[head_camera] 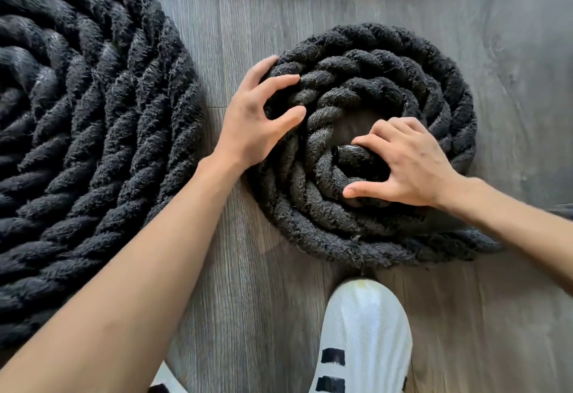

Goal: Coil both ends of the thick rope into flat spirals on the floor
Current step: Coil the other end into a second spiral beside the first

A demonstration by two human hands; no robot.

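On small spiral (449, 82), left hand (257, 119) grips the outer turns at 9 o'clock. Near its centre, right hand (406, 166) clasps rope end (344, 152). Apart, further toward 9 o'clock, lies large spiral (93, 113).

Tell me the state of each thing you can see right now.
Large coil, wound flat, untouched.
Small coil, loosely wound, centre gap open.
Rope end, inside the small coil, held.
Left hand, holds the small coil's outer turns.
Right hand, holds the rope end.

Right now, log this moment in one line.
left hand: grips small spiral, outer turns | right hand: grips rope end at centre | large spiral: lies flat
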